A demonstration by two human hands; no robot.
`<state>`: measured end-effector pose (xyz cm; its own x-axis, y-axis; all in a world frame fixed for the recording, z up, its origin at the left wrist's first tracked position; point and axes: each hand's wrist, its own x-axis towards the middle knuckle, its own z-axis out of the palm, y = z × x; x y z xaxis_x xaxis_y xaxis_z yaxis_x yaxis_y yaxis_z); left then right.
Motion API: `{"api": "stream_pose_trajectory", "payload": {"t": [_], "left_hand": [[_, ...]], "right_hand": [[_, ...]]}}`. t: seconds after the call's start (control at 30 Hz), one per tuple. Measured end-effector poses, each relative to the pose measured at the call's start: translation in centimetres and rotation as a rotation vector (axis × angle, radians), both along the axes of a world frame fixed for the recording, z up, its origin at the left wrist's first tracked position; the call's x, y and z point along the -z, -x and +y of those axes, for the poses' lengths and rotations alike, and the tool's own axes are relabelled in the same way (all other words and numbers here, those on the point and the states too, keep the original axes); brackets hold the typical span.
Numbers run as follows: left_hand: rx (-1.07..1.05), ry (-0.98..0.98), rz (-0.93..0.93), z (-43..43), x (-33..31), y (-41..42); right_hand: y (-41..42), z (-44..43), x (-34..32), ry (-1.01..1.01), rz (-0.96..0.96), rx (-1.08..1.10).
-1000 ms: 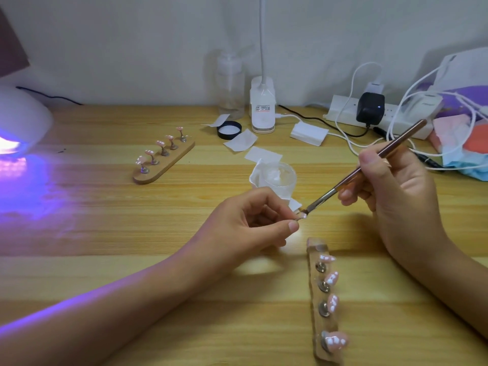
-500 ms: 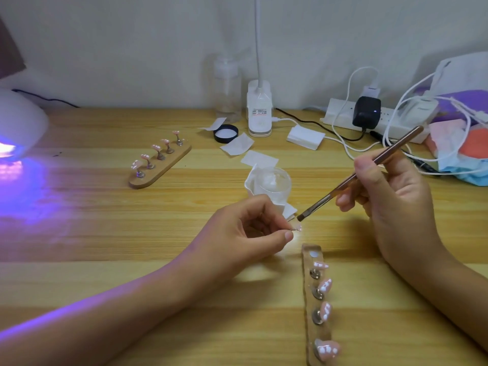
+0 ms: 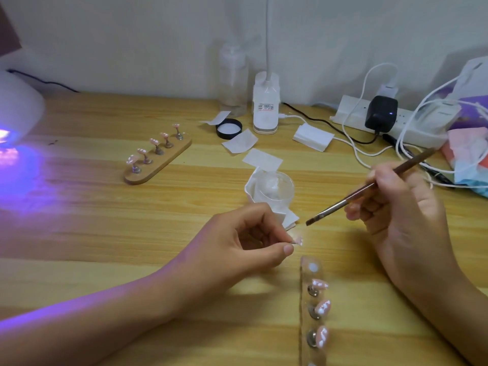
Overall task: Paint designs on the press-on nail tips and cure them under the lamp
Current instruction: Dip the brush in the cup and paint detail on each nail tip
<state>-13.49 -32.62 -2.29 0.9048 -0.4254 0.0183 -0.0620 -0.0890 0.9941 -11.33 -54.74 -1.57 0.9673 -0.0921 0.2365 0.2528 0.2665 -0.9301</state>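
Note:
My left hand point(image 3: 245, 241) pinches a small pink nail tip point(image 3: 299, 240) on its stand between thumb and fingers, just above the desk. In my right hand point(image 3: 393, 215) is a brown nail brush point(image 3: 369, 187), whose bristle end hovers a little above and right of the tip, apart from it. Below lies a wooden holder point(image 3: 311, 307) with three painted pink tips visible and one empty magnet spot at its top. A second wooden holder point(image 3: 158, 161) with several painted tips sits at mid-left. The white curing lamp point(image 3: 15, 112) glows purple at the far left.
A small clear glass cup point(image 3: 274, 188) on tissue stands just behind my hands. Further back are white wipes point(image 3: 261, 159), a black lid point(image 3: 228, 128), a clear bottle point(image 3: 233, 80), a white lamp base point(image 3: 265, 107), a power strip point(image 3: 383, 120) with cables, and bags at the right.
The brush tip has pulled away from the nail tip, up and to the right. My left hand has lowered slightly with the tip still pinched.

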Motion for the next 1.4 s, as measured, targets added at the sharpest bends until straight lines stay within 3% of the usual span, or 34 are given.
{"api": "stream_pose_trajectory", "payload": {"t": [0.2, 0.47, 0.67, 0.83, 1.4], "left_hand": [[0.016, 0.074, 0.056, 0.2, 0.3, -0.1], [-0.006, 0.064, 0.045, 0.0, 0.2, 0.2], [0.000, 0.060, 0.005, 0.2, 0.2, 0.2], [-0.008, 0.060, -0.025, 0.2, 0.0, 0.3], [0.031, -0.268, -0.256, -2.4, -0.3, 0.5]], "right_hand": [[-0.2, -0.7, 0.0, -0.059, 0.032, -0.093], [0.0, -0.3, -0.1, 0.054, 0.013, -0.088], [0.0, 0.1, -0.2, 0.135, -0.012, -0.022], [0.3, -0.4, -0.3, 0.068, -0.012, 0.065], [-1.1, -0.6, -0.4, -0.168, 0.116, 0.017]]}}
